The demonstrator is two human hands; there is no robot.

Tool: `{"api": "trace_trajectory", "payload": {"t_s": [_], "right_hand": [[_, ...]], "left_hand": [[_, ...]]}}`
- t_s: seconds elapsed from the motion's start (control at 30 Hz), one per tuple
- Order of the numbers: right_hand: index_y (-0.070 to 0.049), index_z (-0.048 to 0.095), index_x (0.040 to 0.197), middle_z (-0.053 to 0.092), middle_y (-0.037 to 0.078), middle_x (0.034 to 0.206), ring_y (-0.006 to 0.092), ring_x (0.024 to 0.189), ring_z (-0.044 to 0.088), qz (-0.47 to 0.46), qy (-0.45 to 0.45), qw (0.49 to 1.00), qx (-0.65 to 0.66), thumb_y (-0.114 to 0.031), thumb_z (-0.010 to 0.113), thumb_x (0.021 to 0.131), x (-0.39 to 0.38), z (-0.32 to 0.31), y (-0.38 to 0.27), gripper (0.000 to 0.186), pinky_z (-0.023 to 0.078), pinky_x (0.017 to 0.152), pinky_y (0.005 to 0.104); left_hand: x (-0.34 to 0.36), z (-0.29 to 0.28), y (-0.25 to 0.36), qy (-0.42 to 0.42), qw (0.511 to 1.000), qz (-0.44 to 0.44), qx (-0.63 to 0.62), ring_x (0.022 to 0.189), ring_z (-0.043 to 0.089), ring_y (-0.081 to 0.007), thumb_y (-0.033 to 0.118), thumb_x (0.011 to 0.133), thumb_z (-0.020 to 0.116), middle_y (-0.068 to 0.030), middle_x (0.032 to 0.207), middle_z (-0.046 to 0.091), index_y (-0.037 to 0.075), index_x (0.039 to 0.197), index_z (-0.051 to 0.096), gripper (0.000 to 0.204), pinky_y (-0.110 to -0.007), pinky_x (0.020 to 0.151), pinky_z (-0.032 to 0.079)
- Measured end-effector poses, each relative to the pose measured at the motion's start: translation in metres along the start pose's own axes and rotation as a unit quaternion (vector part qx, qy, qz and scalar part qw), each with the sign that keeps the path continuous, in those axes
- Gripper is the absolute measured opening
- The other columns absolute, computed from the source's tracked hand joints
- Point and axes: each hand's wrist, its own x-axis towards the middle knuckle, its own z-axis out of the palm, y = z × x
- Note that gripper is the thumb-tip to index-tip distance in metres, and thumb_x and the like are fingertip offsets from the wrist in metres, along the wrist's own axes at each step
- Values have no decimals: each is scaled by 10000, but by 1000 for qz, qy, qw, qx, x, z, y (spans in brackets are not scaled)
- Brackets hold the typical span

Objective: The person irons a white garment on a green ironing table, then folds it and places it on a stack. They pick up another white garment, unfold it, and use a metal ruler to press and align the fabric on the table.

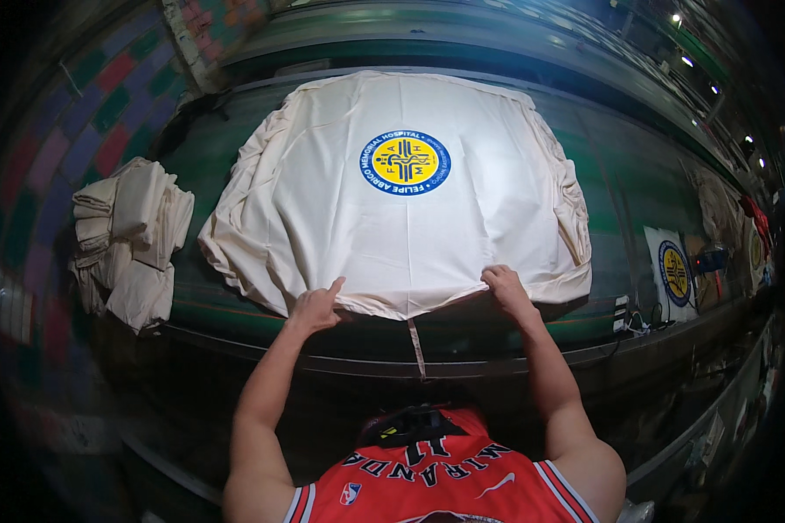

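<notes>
A cream cloth [419,248] is spread over the green work table in front of me, its sides bunched into folds. A round blue and yellow emblem [406,163] sits on its upper middle. My left hand [317,309] is closed at the near edge, left of centre, with a finger lying over the cloth. Right of centre, my right hand [504,288] pinches the same hem between its fingers. The hem sags slightly between both hands. A narrow pale strip [417,349] hangs below the cloth's middle toward me.
Folded cream cloths [135,231] are piled at the table's left end. On the right stand a white sheet with a similar emblem [672,272], a small white item with cords [624,315] and more crumpled cloth [722,213]. The green table [650,200] runs along to both sides.
</notes>
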Motion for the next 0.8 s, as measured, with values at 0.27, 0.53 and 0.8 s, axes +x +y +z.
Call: {"api": "trace_trajectory", "payload": {"t_s": [0.27, 0.53, 0.8], "right_hand": [[-42, 595, 1056, 657, 208, 902, 415, 874, 650, 39, -9, 996, 82, -43, 618, 869, -6, -12, -24, 189, 512, 773, 476], [-20, 580, 1030, 657, 202, 953, 424, 897, 643, 33, -122, 991, 32, -15, 606, 844, -57, -43, -43, 188, 514, 781, 502], [0, 587, 1098, 668, 250, 830, 438, 930, 660, 94, -186, 973, 102, -186, 633, 954, -95, -74, -55, 240, 507, 812, 502]], "left_hand": [[-6, -18, -22, 256, 946, 174, 99, 904, 658, -431, -2, 788, 583, -198, 861, 657, 61, 1091, 613, 311, -526, 805, 531], [-50, -32, 11, 95, 993, 50, -47, 976, 613, -476, -6, 844, 535, -234, 967, 649, 31, 1031, 566, 194, -548, 893, 487], [-84, -25, 47, -80, 988, 15, -132, 999, 620, -480, 282, 992, 602, -276, 1086, 659, 30, 1224, 619, 343, -532, 888, 487]]}}
